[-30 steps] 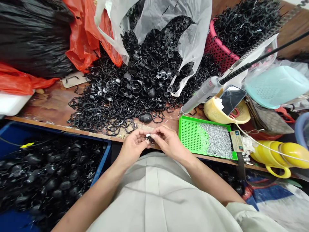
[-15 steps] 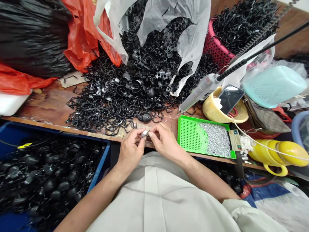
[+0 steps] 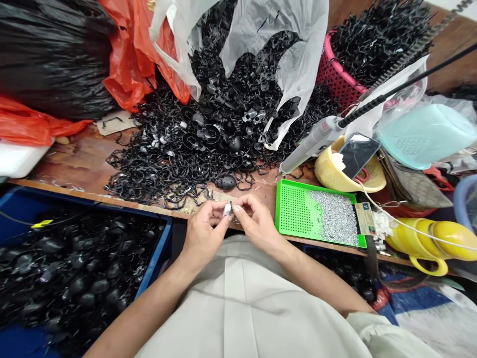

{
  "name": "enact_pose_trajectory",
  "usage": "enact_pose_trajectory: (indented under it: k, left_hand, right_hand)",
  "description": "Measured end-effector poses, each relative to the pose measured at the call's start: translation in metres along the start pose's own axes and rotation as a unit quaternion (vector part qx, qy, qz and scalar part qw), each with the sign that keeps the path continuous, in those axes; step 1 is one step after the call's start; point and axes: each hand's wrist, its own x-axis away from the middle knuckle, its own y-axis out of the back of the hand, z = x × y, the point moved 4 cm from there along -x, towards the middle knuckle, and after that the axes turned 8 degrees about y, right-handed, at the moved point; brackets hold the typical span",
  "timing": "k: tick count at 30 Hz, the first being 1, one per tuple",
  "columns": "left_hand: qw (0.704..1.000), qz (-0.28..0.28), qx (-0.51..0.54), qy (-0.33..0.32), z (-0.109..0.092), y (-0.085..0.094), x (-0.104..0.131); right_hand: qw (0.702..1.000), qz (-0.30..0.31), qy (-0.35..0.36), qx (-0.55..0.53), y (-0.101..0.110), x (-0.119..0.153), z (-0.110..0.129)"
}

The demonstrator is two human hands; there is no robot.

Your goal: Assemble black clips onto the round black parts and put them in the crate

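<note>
At the front edge of the bench, my left hand (image 3: pixel 204 229) is closed, pinching a small white-and-grey part (image 3: pixel 227 210) between thumb and fingers. My right hand (image 3: pixel 258 224) meets it from the right, thumb and forefinger pressed together at a tiny dark piece on the part's side. That piece is too small to name. Just beyond my fingers lies a ribbed black oval plastic part (image 3: pixel 225 182). Behind it spreads a heap of thin black plastic strips and pieces (image 3: pixel 167 161), with a pair of shiny lens-like parts (image 3: pixel 254 116) among them.
A green tray (image 3: pixel 294 230) holds many tiny silvery pieces, screws perhaps. Above it hangs a grey electric screwdriver (image 3: pixel 309 144). A yellow basket (image 3: pixel 326 174) carries a phone (image 3: pixel 357 155). A blue bin (image 3: pixel 158 258) of black parts stands left; a yellow mug (image 3: pixel 410 233) sits right.
The small part has turned in my left fingers and shows a different, rounder white side. Both hands stay close together; the whole view has shifted slightly.
</note>
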Motion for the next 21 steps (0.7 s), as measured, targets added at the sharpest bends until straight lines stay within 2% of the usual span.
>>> enact_pose_trajectory:
  k: [3, 6, 8, 12, 15, 17, 19, 21]
  left_hand:
    - [0.997, 0.068, 0.035, 0.02, 0.002, -0.001, -0.001]
    - [0.986, 0.144, 0.066, 0.045, 0.0, -0.003, 0.0]
    - [0.983, 0.165, 0.057, 0.051, -0.002, -0.004, 0.001]
    - [0.989, 0.122, 0.064, 0.061, -0.005, -0.002, -0.006]
    - [0.978, 0.09, 0.148, 0.118, -0.006, 0.0, -0.012]
    - [0.967, 0.098, 0.184, 0.148, -0.008, -0.001, -0.016]
    - [0.973, 0.115, 0.15, 0.13, -0.015, -0.002, -0.019]
    - [0.994, 0.093, 0.023, 0.047, -0.027, -0.002, -0.026]
  right_hand:
    - [0.998, 0.051, 0.046, 0.016, 0.009, -0.003, 0.01]
    - [0.984, 0.141, 0.087, 0.058, 0.017, -0.009, 0.021]
    - [0.976, 0.181, 0.089, 0.082, 0.019, -0.013, 0.024]
    - [0.973, 0.157, 0.12, 0.12, 0.015, -0.017, 0.024]
    - [0.959, 0.151, 0.188, 0.151, 0.005, -0.016, 0.024]
    - [0.942, 0.156, 0.225, 0.196, 0.0, -0.014, 0.021]
    - [0.928, 0.134, 0.235, 0.254, 0.002, -0.015, 0.016]
    - [0.926, 0.088, 0.222, 0.292, 0.011, -0.018, 0.009]
